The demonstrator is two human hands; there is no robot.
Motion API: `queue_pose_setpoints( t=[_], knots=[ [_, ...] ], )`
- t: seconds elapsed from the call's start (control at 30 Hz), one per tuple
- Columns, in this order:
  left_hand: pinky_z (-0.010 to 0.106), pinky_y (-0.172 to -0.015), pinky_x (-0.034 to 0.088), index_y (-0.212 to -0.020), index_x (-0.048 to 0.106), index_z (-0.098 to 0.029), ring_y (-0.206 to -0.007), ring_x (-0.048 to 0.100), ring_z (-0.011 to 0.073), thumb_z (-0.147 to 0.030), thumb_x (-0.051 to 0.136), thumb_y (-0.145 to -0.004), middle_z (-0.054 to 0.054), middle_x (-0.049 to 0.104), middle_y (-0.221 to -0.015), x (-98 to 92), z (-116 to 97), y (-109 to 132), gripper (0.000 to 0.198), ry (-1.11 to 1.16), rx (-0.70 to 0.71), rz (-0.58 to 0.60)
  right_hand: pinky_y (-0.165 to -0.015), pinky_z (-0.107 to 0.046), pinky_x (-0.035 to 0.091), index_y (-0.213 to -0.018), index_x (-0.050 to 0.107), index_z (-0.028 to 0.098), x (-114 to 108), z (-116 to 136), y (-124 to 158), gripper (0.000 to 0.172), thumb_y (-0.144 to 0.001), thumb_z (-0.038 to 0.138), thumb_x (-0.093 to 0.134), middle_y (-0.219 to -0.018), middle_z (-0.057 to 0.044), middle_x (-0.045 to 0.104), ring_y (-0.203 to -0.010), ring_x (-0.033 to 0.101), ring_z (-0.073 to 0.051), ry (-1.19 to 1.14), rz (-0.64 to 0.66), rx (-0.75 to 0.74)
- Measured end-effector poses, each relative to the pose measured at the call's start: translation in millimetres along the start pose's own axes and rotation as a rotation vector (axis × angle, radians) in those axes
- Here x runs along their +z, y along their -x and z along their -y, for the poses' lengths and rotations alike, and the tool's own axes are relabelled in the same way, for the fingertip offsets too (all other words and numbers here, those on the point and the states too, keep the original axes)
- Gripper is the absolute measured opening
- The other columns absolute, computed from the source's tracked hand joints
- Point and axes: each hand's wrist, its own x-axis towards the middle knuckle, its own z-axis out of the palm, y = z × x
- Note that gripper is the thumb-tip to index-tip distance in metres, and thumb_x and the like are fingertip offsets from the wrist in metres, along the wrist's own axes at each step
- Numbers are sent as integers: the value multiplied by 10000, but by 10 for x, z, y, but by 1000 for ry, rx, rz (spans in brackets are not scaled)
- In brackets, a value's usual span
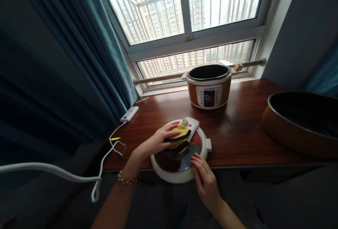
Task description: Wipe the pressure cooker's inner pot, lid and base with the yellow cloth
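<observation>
A round pressure-cooker lid [174,167] with a white rim and shiny metal top lies at the front edge of the wooden table [237,134], partly overhanging it. My left hand [158,139] presses a yellow and dark cloth [179,135] onto the lid near its white handle [191,123], fingers curled round the cloth. My right hand [204,172] rests on the lid's near right rim with fingers stretched out, steadying it.
An orange electric cooker base [209,87] with a control panel stands open near the window. A large dark inner pot [301,121] sits at the right. A white power bank [129,113] with a cable lies at the table's left edge. Teal curtains hang left.
</observation>
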Motion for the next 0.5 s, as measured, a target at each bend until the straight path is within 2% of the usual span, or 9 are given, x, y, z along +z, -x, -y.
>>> queue_pose_setpoints(
  t=[0.07,0.13,0.3,0.5],
  knots=[
    [427,-1078,221,-1254,490,-341,-1318,264,275,-339,653,-710,23,344,-1424,41,-23,-47,568,-89,22,92,-968,-420,447,-1162,523,194,-2,-1,-2,338,-859,101,407,-1206,-96,551,-1219,439,-223,2,2,2],
    [460,-1063,222,-1268,469,-341,-1306,273,299,-319,706,-650,43,375,-1400,65,-7,-89,662,-174,20,97,-971,-418,445,-1159,523,192,-8,-1,-4,335,-858,98,411,-1204,-96,551,-1220,437,-221,2,10,2],
    [404,-1013,297,-1175,551,-265,-1205,387,292,-253,693,-610,74,535,-1209,79,-12,-185,582,-241,133,90,-958,-413,459,-1149,535,198,-20,-9,-16,329,-860,106,408,-1184,-91,567,-1204,457,-220,-9,-1,-13],
    [379,-933,360,-1018,595,-247,-1088,431,300,-250,730,-451,49,558,-1147,99,10,-304,583,-273,171,118,-966,-394,455,-1154,533,200,-57,-8,-38,334,-861,108,404,-1195,-86,567,-1202,462,-213,-43,8,-6]
  ],
)
